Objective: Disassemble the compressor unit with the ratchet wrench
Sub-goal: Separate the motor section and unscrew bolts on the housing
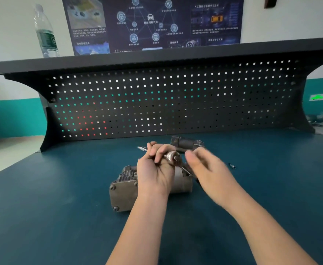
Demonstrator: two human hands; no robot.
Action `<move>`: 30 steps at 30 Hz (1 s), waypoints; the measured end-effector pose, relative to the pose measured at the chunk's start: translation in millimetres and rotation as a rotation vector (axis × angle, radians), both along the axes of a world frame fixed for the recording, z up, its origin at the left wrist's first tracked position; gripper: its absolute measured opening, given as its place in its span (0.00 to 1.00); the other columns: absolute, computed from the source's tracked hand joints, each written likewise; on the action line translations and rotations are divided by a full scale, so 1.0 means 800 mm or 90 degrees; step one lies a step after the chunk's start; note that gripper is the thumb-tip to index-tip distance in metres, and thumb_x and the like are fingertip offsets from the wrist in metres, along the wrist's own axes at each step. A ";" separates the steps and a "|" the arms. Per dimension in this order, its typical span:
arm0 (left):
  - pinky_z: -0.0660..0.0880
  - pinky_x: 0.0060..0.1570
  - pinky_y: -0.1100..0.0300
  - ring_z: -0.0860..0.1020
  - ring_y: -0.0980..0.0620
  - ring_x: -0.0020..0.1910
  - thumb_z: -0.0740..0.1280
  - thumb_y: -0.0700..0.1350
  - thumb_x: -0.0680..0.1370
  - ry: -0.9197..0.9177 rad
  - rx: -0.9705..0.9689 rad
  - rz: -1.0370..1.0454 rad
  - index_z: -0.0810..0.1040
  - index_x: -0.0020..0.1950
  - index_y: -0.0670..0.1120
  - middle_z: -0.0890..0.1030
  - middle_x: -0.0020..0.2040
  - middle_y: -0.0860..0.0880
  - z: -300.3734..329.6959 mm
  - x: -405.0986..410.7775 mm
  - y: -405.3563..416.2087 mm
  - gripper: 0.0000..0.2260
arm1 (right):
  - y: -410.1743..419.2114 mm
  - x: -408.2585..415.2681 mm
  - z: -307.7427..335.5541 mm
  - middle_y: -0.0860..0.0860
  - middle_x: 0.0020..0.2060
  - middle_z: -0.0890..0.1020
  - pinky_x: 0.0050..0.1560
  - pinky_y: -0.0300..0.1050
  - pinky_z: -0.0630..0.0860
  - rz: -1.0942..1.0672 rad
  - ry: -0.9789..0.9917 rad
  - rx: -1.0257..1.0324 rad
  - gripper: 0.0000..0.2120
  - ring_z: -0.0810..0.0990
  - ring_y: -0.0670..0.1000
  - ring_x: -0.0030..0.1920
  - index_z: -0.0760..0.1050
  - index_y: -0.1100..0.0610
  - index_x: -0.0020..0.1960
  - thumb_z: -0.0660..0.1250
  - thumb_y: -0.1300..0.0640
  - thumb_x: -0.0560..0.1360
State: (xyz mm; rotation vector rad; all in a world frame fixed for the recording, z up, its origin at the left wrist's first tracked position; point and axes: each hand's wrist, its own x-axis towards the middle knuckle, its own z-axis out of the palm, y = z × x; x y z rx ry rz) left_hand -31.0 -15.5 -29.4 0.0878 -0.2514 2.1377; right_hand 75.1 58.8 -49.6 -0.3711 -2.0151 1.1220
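Left hand: left hand (156, 169) raised above the bench, fingers curled round the ratchet wrench (173, 156) near its head, gripping it.
Right hand: right hand (206, 165) just right of the wrench head, motion-blurred; fingers look loosely extended; cannot tell if they touch the tool.
Wrench axis: runs roughly left-right, slightly tilted; thin threaded tip (142, 148) sticks out past the left fingers toward upper left, chrome head points right.
Wrench look: shiny metal, round head, handle partly hidden by both hands.
Compressor unit: compressor unit (126, 190) sits on the blue bench top (61, 207), under and just behind the left wrist.
Compressor axis: long axis left-right; finned block with bolted end plate on the left, smooth cylinder on the right.
Compressor look: dull grey cast metal, bolt heads visible at plate corners.
Behind: dark separate part (187, 143) near the pegboard (176, 100).
Right of hands: small loose bolt (232, 166) on the bench.
Shelf: water bottle (46, 33) upright at top left.
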 end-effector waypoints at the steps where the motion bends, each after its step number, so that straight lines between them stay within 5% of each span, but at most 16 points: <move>1: 0.67 0.27 0.64 0.61 0.56 0.21 0.52 0.38 0.81 -0.024 0.012 -0.011 0.69 0.37 0.41 0.65 0.27 0.51 0.001 -0.004 -0.002 0.14 | -0.005 0.000 -0.001 0.43 0.28 0.75 0.35 0.33 0.70 0.075 -0.033 0.001 0.23 0.73 0.41 0.30 0.72 0.57 0.39 0.57 0.37 0.74; 4: 0.70 0.23 0.63 0.65 0.56 0.29 0.53 0.35 0.80 -0.036 -0.003 -0.013 0.69 0.41 0.40 0.69 0.32 0.48 0.001 -0.004 -0.001 0.10 | -0.017 -0.009 -0.003 0.51 0.23 0.71 0.29 0.44 0.68 0.166 -0.057 -0.110 0.23 0.69 0.50 0.23 0.70 0.59 0.37 0.57 0.38 0.74; 9: 0.81 0.39 0.53 0.83 0.49 0.34 0.56 0.38 0.81 0.181 -0.152 0.043 0.75 0.44 0.36 0.82 0.36 0.42 0.001 0.003 0.005 0.11 | -0.017 -0.012 -0.001 0.51 0.21 0.66 0.23 0.39 0.62 0.310 0.028 -0.547 0.22 0.63 0.49 0.20 0.72 0.56 0.33 0.62 0.36 0.69; 14: 0.81 0.40 0.57 0.83 0.47 0.47 0.59 0.37 0.79 0.371 -0.206 0.123 0.75 0.48 0.40 0.84 0.46 0.43 -0.010 0.003 0.012 0.06 | -0.006 -0.009 0.002 0.47 0.18 0.61 0.19 0.36 0.58 0.386 0.119 -0.736 0.23 0.59 0.45 0.16 0.72 0.58 0.31 0.63 0.39 0.72; 20: 0.81 0.45 0.56 0.83 0.46 0.47 0.64 0.37 0.74 0.436 -0.214 0.236 0.76 0.46 0.39 0.84 0.44 0.43 -0.015 0.009 0.019 0.03 | -0.005 -0.013 0.000 0.46 0.16 0.58 0.18 0.33 0.55 0.337 0.120 -0.779 0.27 0.56 0.43 0.14 0.70 0.58 0.27 0.61 0.38 0.74; 24: 0.81 0.40 0.58 0.84 0.49 0.41 0.59 0.36 0.79 0.309 -0.198 0.329 0.74 0.45 0.39 0.84 0.39 0.45 -0.008 -0.019 0.009 0.06 | 0.018 0.002 0.012 0.45 0.17 0.58 0.17 0.34 0.56 0.337 0.237 -0.819 0.25 0.57 0.43 0.15 0.71 0.57 0.27 0.61 0.39 0.74; 30: 0.81 0.44 0.56 0.84 0.50 0.42 0.63 0.38 0.78 0.407 -0.281 0.260 0.76 0.44 0.42 0.84 0.40 0.45 -0.022 -0.008 0.019 0.04 | 0.029 0.002 0.011 0.47 0.23 0.65 0.20 0.36 0.58 0.158 0.165 -0.556 0.25 0.59 0.45 0.19 0.71 0.55 0.40 0.68 0.34 0.62</move>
